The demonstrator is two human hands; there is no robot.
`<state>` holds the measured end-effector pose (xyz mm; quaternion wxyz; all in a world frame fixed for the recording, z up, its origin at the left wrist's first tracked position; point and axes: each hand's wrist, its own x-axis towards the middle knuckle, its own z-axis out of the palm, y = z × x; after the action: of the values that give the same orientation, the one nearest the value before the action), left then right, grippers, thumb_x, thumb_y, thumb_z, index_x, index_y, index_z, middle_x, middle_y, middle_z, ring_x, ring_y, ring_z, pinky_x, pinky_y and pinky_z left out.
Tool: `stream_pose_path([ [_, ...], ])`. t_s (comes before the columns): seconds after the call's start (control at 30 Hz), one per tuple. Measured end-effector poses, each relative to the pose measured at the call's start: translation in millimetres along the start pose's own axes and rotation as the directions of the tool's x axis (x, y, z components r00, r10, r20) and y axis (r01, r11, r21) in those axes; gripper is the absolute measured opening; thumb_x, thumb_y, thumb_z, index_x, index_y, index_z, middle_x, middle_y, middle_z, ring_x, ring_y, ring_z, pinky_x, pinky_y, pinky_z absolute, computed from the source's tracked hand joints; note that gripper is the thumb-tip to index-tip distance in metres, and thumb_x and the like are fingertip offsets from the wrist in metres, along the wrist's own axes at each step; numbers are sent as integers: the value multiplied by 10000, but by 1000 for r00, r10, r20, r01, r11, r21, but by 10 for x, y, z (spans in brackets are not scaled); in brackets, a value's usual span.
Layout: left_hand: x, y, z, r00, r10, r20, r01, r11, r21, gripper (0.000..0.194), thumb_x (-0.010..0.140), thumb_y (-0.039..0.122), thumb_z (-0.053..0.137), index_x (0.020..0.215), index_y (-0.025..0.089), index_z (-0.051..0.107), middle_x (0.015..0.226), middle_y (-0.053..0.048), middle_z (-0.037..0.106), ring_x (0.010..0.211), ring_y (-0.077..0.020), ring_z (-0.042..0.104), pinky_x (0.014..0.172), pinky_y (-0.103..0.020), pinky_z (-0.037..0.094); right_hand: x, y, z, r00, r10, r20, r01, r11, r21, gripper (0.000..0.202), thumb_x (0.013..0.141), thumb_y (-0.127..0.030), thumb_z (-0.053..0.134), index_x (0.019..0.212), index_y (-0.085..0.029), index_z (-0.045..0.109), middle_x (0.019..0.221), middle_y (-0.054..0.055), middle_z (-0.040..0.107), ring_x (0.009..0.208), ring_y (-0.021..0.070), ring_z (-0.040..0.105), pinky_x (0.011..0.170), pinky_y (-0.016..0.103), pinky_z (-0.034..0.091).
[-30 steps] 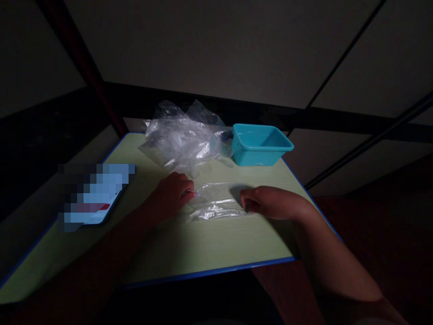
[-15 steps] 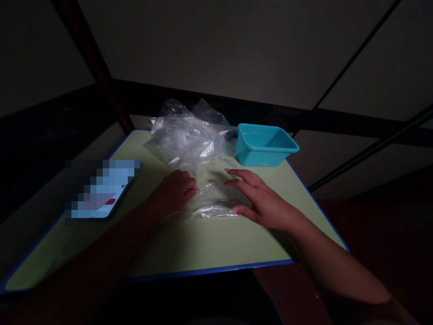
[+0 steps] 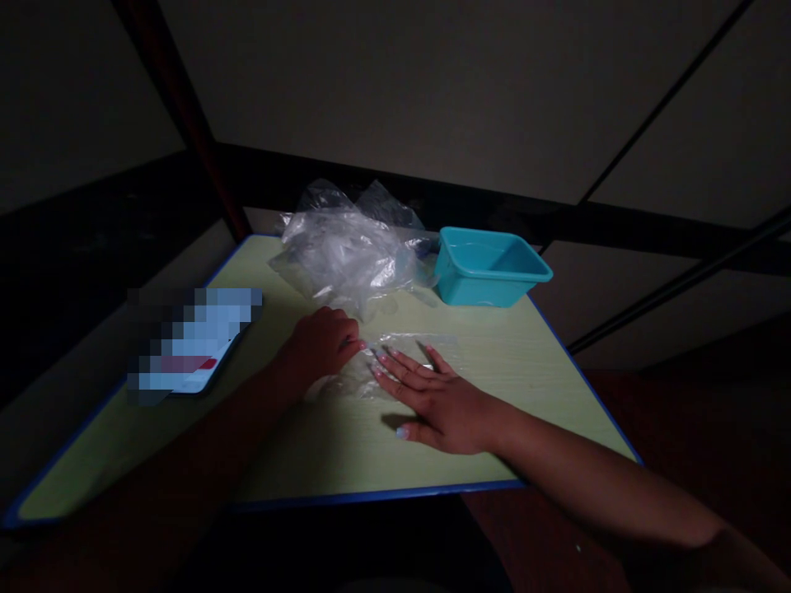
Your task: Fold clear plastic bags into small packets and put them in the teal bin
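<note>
Two bare hands were at work over one clear plastic bag (image 3: 353, 382), which lay flat and slightly wrinkled on the pale table (image 3: 371, 453), close to its middle and nearer you than the heap.

Left hand: your left hand (image 3: 327, 342) was curled nearly closed at the left part of the bag. Its thumb and forefinger came together at the film, pinching it; the remaining fingers were folded in toward the palm. How firm the pinch was, you could not tell from this view.

Right hand: your right hand (image 3: 454, 412) was open, palm down, with the fingers extended and spread. The fingers lay over the bag and pointed toward your left hand, the leading fingertips just beside the pinched spot. The thumb stood well out from them, its tip over the table on your side of the bag. You had nothing gripped in this hand; the spread fingers rested on the film.

Surroundings: a crumpled heap of clear plastic (image 3: 358, 255) sat beyond the bag, toward the far edge of the table. A teal bin (image 3: 485, 288) stood upright just right of the heap. A phone (image 3: 198, 354) lay on the left side of the table, its lit screen partly blurred out. The table had a blue edge.
</note>
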<state>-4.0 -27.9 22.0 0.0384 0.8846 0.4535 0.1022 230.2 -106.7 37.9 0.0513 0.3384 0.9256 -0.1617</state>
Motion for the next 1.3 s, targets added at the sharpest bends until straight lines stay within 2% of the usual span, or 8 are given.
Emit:
stream_pose_path([
  [0.17,0,-9,-38,990,-54,-132,38,992,-117,181,847,337,518,761,186,569,807,-63,611,824,-232,560,781,-356,433,-5,-27,-11,1000,7,-8,-7,1000,19,695,962,-534,398,1534,-232,144,1596,91,33,1471,263,0,1125,580,-81],
  [0.3,-81,82,-280,960,-154,-233,86,957,-276,273,895,393,397,792,181,534,849,-63,591,809,-209,560,750,-330,429,3,-39,-20,1000,17,8,-17,1000,19,684,955,-550,406,1529,-268,162,1597,86,17,1468,290,4,1114,615,-60],
  [0.57,-319,240,-497,963,-125,240,178,960,-217,324,780,507,588,775,183,588,784,-32,621,710,-198,564,618,-282,383,19,-23,15,1000,9,-12,-9,1000,28,692,943,-593,395,1524,-286,178,1596,105,18,1465,307,8,1101,642,-36],
  [0.73,-494,134,-521,956,5,295,101,934,-342,192,766,370,557,735,192,620,819,-23,652,758,-193,588,710,-297,441,24,-17,24,1000,5,-30,-4,999,44,688,938,-609,387,1521,-301,189,1600,90,30,1467,298,1,1106,635,-25],
  [1.03,-666,-128,-587,954,-53,296,135,954,-266,228,772,386,538,709,187,631,845,-52,660,815,-238,607,768,-354,469,35,-11,21,999,-8,-32,9,999,52,687,940,-597,391,1521,-289,194,1600,95,36,1463,322,4,1099,653,-25],
  [1.1,-705,-94,-547,963,-153,220,188,971,-149,237,750,417,592,768,185,638,884,-78,660,848,-278,611,779,-403,476,36,-11,24,999,-14,-46,17,998,54,691,937,-598,398,1521,-287,198,1599,97,40,1462,326,8,1099,655,-24],
  [1.2,-755,226,-445,960,-245,-138,248,969,5,430,790,518,591,993,141,626,1053,-158,639,1019,-347,581,905,-497,449,34,-8,31,998,-22,-65,26,998,61,691,931,-606,399,1517,-288,218,1597,103,51,1462,329,25,1097,659,-13],
  [1.3,-755,768,-262,964,-77,-254,64,996,-62,568,878,562,474,1260,144,524,1341,-185,530,1258,-333,474,1050,-500,379,41,13,78,996,-26,-87,31,998,49,667,931,-585,414,1507,-285,260,1594,107,89,1461,330,49,1095,665,4],
])
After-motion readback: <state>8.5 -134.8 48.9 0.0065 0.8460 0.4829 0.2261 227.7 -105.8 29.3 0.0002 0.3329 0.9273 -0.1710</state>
